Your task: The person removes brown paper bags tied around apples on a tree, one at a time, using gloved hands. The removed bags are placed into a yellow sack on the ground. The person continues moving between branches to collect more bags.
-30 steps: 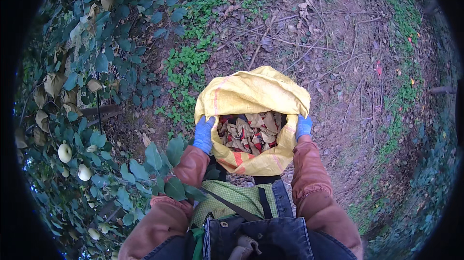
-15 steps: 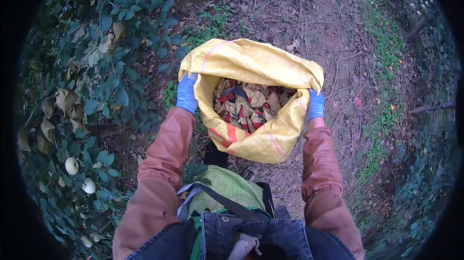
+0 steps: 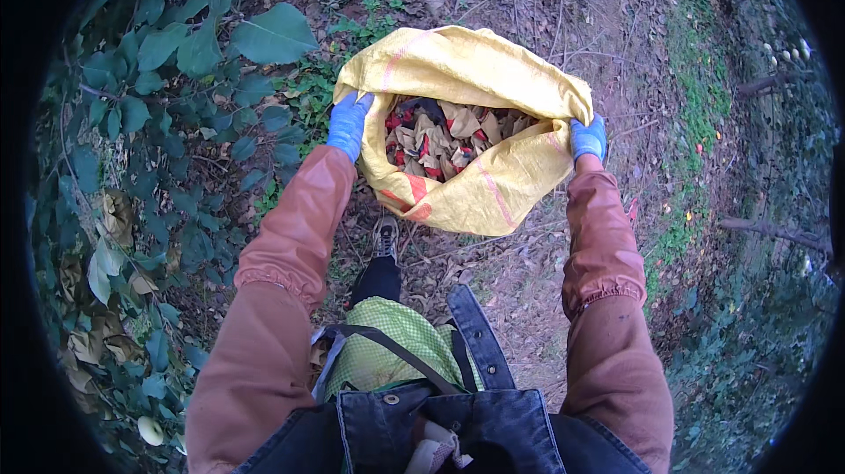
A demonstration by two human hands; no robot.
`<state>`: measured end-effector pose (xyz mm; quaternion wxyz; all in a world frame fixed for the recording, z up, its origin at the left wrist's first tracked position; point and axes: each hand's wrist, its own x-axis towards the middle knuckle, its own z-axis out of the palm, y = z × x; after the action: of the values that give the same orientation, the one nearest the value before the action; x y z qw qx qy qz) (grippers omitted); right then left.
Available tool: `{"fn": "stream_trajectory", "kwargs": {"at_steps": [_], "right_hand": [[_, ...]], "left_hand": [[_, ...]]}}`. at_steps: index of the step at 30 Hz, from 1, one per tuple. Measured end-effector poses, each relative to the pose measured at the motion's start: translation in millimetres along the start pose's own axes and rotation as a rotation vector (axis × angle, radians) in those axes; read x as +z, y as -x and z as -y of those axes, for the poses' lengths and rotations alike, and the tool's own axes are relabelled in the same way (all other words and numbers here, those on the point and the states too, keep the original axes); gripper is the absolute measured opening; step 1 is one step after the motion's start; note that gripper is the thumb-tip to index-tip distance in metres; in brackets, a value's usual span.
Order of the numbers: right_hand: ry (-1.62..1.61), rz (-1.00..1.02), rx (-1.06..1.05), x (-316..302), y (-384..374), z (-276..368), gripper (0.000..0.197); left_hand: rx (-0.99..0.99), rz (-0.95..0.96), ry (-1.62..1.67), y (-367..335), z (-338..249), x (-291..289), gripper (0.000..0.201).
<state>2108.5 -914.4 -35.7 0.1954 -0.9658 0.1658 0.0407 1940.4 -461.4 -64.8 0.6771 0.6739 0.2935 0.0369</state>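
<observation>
Left hand and right hand, well apart, clamp a crinkled woven yellow sack holding crumpled tan scraps.

A yellow woven sack is gaping, leaving passage down to crumpled tan paper pieces. Dark-green leafy branches are standing near the blue-gloved left hand, while brown leaf-littered ground is giving room beyond the blue-gloved right hand. A green checked bag is blocking room farther below the sack.

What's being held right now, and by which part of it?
A yellow sack, held by its open rim: left grip at the rim's left side, right grip at its right.
</observation>
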Motion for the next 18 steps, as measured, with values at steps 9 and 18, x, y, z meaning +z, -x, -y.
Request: {"fn": "stream_trajectory", "kwargs": {"at_steps": [9,18], "right_hand": [[0.242,0.432,-1.318,25.9,63.8,132.7,0.04],[0.959,1.433,-0.867,28.6,32.5,5.5,0.035]], "left_hand": [[0.099,-0.052,-0.441,-101.7,-54.4,44.2,0.047],[-0.142,-0.188,-0.769,-147.1,-52.4,68.1,0.059]]}}
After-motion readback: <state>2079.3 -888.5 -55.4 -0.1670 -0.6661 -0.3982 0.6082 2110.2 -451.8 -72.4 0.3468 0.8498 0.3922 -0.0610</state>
